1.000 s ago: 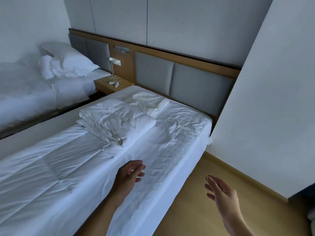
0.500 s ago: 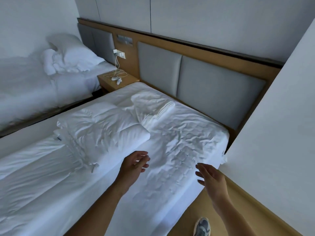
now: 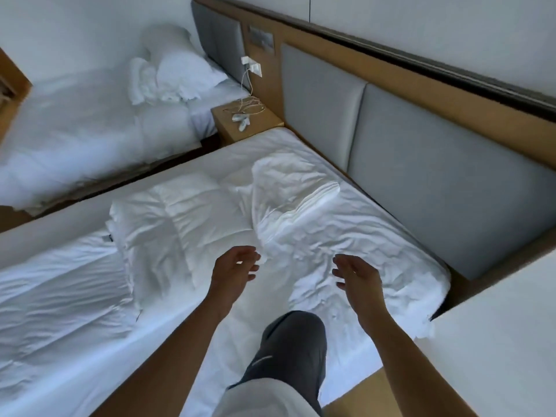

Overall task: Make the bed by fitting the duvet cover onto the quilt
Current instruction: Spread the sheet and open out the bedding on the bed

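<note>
Your left hand [image 3: 233,270] and right hand [image 3: 358,275] hover with loose, empty fingers above the bed [image 3: 376,254], near the crumpled white folded duvet cover [image 3: 288,200] beside the puffy folded quilt [image 3: 180,218].

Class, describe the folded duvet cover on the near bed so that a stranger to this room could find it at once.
Start at the grey padded headboard of the near bed. Just in front of it lies the folded duvet cover, a thin stack with layered edges showing. Its neighbour to the left, the folded quilt, is thicker, puffier and stitched in panels.
</note>
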The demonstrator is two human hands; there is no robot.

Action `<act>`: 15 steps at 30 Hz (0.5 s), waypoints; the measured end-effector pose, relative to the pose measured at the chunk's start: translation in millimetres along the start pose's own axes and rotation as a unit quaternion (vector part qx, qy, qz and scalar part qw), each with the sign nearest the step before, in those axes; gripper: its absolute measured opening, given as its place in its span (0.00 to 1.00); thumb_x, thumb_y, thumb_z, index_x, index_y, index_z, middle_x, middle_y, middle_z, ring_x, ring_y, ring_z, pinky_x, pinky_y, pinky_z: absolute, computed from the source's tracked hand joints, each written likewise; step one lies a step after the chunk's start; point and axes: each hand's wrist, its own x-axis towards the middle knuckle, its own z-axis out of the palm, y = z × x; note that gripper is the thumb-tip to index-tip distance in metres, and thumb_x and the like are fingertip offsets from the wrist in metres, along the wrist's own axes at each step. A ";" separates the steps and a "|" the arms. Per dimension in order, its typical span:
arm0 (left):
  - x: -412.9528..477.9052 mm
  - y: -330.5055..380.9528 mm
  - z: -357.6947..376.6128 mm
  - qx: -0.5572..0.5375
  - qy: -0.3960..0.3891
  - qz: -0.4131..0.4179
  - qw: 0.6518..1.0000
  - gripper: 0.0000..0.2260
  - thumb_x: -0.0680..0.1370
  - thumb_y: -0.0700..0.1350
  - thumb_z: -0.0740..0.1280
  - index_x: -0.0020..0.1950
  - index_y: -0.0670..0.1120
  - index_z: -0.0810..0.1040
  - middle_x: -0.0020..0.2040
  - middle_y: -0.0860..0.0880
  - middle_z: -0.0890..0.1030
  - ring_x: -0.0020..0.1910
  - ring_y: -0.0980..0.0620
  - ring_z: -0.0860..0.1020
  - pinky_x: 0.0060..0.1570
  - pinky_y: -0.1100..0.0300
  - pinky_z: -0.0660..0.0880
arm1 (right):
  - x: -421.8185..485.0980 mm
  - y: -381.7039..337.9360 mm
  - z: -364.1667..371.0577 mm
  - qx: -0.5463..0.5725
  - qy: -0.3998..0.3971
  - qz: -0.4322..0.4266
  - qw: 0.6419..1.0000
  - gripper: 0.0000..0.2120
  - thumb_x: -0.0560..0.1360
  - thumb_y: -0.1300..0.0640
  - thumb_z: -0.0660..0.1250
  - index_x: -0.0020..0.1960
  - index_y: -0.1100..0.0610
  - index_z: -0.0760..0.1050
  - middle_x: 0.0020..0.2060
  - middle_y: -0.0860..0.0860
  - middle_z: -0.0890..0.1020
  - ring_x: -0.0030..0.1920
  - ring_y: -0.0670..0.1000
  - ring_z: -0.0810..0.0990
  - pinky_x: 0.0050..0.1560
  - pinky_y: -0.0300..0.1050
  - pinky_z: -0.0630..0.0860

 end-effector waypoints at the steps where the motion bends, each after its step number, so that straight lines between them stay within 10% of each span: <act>1: 13.9 0.3 4.2 0.001 0.008 -0.003 1.000 0.05 0.80 0.41 0.69 0.55 0.47 0.82 0.50 0.45 0.86 0.47 0.46 0.84 0.52 0.48 0.81 | 8.9 -4.7 -4.2 -0.012 -0.002 -0.003 1.000 0.08 0.78 0.54 0.70 0.43 0.43 0.84 0.42 0.47 0.86 0.48 0.53 0.85 0.52 0.53 0.80; 15: 352.6 -67.7 46.6 0.168 0.024 -0.081 0.982 0.26 0.76 0.54 0.75 0.72 0.53 0.72 0.68 0.46 0.76 0.61 0.46 0.79 0.63 0.51 0.76 | 281.7 -14.9 103.3 -0.095 -0.005 0.047 0.994 0.04 0.79 0.54 0.70 0.48 0.48 0.84 0.45 0.47 0.85 0.50 0.53 0.85 0.52 0.51 0.81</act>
